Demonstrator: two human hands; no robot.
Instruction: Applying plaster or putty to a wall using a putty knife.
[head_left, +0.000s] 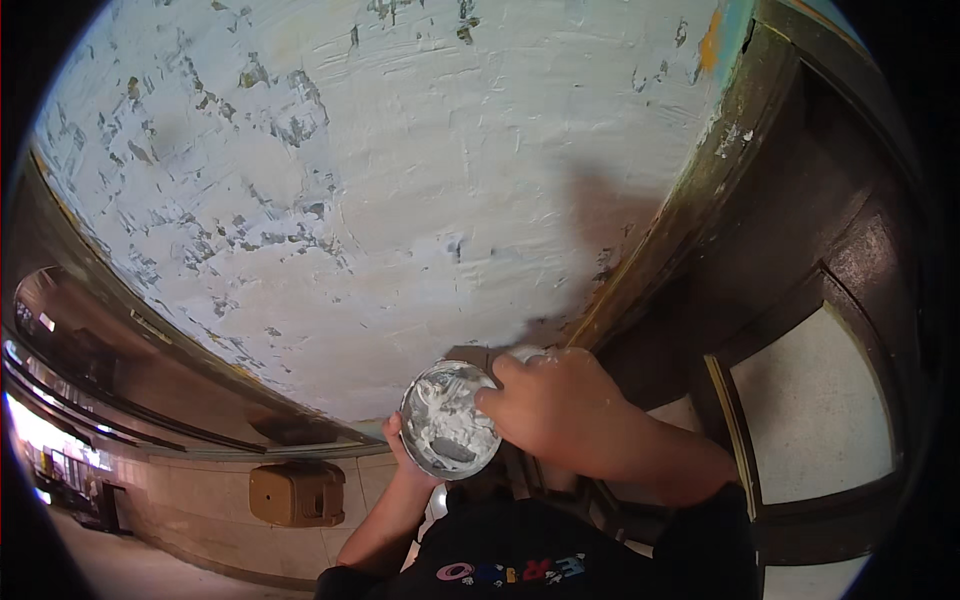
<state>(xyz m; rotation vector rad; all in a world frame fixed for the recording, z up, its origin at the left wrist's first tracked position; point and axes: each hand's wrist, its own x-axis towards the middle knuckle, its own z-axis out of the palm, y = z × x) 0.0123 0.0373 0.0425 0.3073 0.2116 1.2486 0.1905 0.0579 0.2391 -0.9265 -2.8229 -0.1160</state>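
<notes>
A round metal bowl with white paste smeared inside is in front of my body, just below the wall. My left hand grips the bowl from its left side and from below. At the bowl's right rim is my right hand, its fingers curled closed with the thumb and forefinger toward the paste. Whatever it holds is mostly hidden by the hand; a whitish patch shows just beyond the knuckles. Ahead stands a wall coated unevenly in white, with grey-green spots showing through.
Dark wooden door framing borders the wall on the right, beside a brown door with a pale panel. A brown plastic stool stands on the tiled floor to the left. Dark wooden trim runs along the wall's left edge.
</notes>
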